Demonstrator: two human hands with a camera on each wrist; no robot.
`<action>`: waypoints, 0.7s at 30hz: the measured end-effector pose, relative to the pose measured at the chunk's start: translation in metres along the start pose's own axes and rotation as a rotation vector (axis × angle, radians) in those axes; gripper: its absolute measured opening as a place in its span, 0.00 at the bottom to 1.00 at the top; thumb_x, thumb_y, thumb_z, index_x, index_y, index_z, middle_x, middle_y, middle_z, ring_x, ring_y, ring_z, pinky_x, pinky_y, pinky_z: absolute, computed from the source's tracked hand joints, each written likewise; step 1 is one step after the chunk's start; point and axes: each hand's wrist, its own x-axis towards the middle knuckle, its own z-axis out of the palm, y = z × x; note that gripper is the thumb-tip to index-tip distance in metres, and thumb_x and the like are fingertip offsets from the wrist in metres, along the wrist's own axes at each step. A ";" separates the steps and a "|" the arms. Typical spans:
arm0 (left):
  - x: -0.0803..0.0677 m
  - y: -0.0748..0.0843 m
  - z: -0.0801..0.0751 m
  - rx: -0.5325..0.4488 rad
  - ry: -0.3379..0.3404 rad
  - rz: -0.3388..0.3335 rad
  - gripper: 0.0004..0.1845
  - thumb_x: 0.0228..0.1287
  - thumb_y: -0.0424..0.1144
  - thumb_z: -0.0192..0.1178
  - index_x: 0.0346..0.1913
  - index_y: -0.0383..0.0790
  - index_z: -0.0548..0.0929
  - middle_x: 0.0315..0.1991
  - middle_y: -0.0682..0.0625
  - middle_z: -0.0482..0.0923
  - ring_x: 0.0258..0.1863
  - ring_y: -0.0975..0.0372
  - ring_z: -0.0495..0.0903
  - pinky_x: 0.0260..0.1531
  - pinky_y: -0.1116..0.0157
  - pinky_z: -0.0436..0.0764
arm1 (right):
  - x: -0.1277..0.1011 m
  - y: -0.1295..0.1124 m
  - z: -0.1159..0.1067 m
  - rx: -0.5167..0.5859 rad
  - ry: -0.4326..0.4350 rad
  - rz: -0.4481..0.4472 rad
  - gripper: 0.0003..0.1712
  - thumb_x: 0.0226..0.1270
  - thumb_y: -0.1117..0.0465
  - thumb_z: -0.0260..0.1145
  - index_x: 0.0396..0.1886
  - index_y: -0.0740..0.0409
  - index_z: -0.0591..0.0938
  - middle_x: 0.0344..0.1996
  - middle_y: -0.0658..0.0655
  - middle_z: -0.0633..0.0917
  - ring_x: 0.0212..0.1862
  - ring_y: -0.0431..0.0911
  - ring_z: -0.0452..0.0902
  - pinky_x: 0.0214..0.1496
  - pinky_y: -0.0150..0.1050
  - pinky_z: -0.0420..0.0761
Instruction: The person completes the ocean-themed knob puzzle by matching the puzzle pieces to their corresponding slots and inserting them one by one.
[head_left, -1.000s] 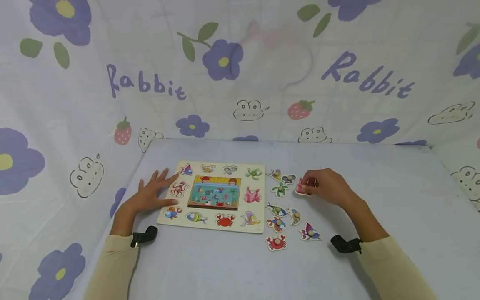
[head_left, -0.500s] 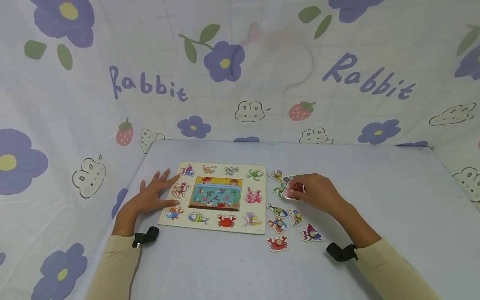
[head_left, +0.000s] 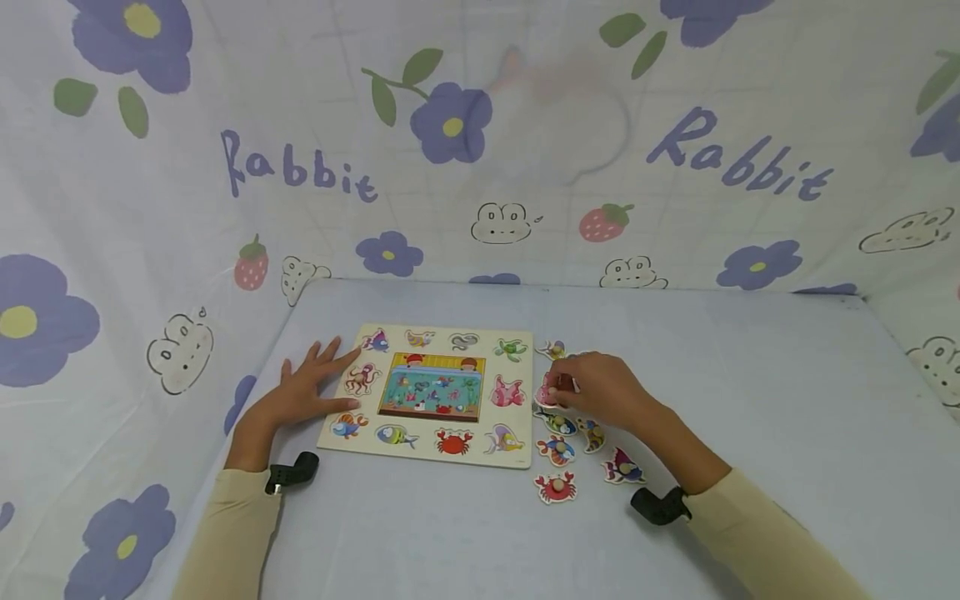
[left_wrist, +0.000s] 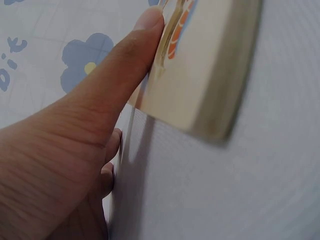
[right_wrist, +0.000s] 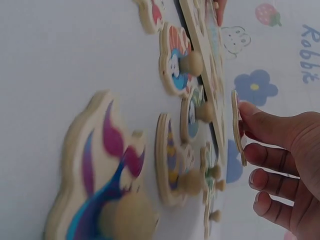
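Note:
A cream wooden puzzle board (head_left: 349,450) with printed sea animals lies left of centre. My left hand (head_left: 303,387) rests spread at its left edge, with thumb and fingertip on the board; in the left wrist view the thumb (left_wrist: 115,75) lies along the board's edge. Just right of the board, my right hand (head_left: 603,387) pinches a pink fish puzzle piece (head_left: 547,392) between thumb and fingers. In the right wrist view this piece (right_wrist: 237,127) is seen edge-on, raised above the table, the fingers gripping its knob side.
Several knobbed pieces lie right of the board: a red crab (head_left: 556,487), a lobster-like piece (head_left: 556,451), a striped fish (head_left: 557,422), a seahorse (head_left: 591,434) and a purple fish (head_left: 622,468). Others lie partly hidden behind the right hand. A printed cloth hangs behind the table.
My right hand has carried the pink fish piece leftward, over the turtle piece, to close beside the board's right edge. The left hand has stayed in place on the board.

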 end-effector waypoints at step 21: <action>0.002 -0.002 0.000 -0.001 -0.012 -0.019 0.53 0.55 0.66 0.70 0.81 0.56 0.58 0.83 0.42 0.39 0.80 0.41 0.28 0.66 0.29 0.24 | 0.038 -0.034 0.012 -0.026 -0.056 -0.122 0.10 0.66 0.48 0.74 0.41 0.47 0.88 0.22 0.40 0.77 0.27 0.38 0.70 0.27 0.33 0.70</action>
